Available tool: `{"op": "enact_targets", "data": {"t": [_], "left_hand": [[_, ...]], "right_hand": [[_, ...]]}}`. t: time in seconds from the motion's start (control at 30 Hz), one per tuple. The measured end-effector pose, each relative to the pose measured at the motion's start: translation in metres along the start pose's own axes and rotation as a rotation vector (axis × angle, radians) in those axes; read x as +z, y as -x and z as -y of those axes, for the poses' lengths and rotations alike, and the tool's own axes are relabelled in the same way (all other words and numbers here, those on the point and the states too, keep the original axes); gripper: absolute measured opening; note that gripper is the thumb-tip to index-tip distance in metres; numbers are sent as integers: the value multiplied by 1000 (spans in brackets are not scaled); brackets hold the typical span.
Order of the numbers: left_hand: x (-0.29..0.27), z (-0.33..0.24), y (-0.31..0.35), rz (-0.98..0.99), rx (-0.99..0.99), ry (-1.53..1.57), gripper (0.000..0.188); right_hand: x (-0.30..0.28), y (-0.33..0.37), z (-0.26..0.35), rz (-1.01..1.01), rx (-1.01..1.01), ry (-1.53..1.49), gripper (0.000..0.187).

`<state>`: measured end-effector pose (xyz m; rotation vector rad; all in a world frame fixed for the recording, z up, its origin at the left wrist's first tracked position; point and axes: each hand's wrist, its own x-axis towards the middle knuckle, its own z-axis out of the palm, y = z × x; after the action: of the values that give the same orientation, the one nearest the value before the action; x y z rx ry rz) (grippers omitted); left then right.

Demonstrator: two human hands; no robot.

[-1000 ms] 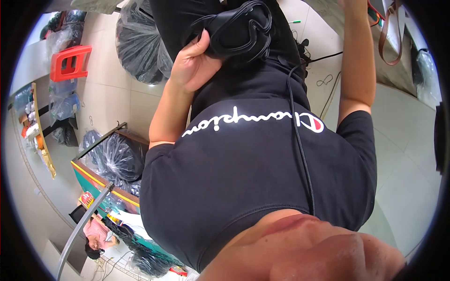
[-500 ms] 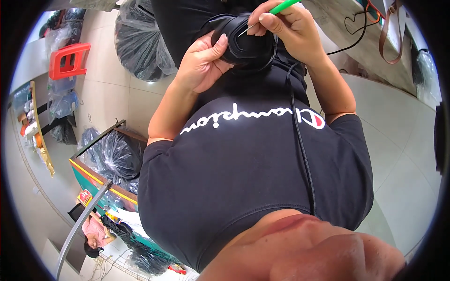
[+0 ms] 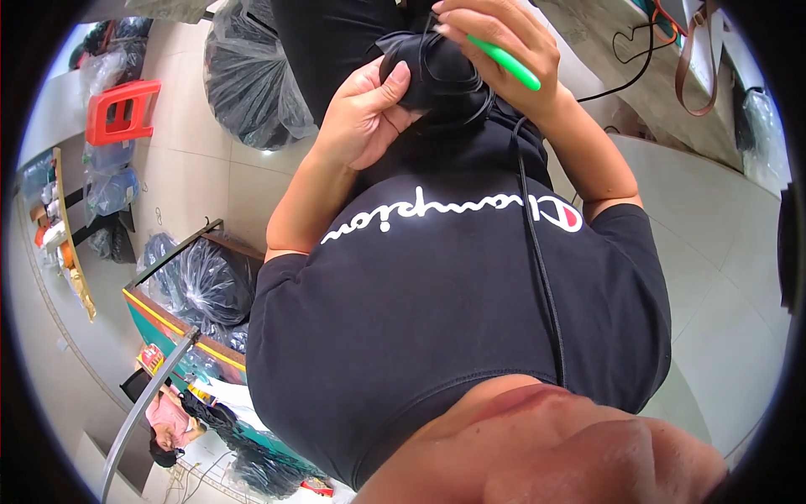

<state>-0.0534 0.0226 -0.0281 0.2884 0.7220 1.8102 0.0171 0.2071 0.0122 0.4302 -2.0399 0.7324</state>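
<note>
The left hand (image 3: 365,113) cups a black bundle (image 3: 424,71) from the side, thumb pressed flat on its top, which steadies it against the chest for the other hand to work on. The right hand (image 3: 504,55) closes over the bundle from above, its fingers curled around a green pen (image 3: 504,63) that slants down to the right; whether the pen's tip touches the bundle cannot be told, since the fingers hide it. A thin black cord (image 3: 537,252) loops about the bundle and runs down the front of the black shirt (image 3: 453,311), so it hangs slack rather than pulling on the hands. Both forearms are raised and bent inward, bringing the work close to the body. Farther out, dark plastic bags (image 3: 243,76) sit on the tiled floor (image 3: 722,277), a red stool (image 3: 122,109) stands beyond them at the left, and more cables (image 3: 625,71) trail across the floor at the upper right.
</note>
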Motion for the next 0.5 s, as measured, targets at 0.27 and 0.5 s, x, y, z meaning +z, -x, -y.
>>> {"op": "enact_targets", "data": {"t": [0.27,0.5], "left_hand": [[6,-20,1,23,204,68,37],[-17,-36,30,213,403,234,38]], "right_hand": [[-67,42,-128,-435,343,650,15],[-109,86,-103,-238,545,712,16]]}}
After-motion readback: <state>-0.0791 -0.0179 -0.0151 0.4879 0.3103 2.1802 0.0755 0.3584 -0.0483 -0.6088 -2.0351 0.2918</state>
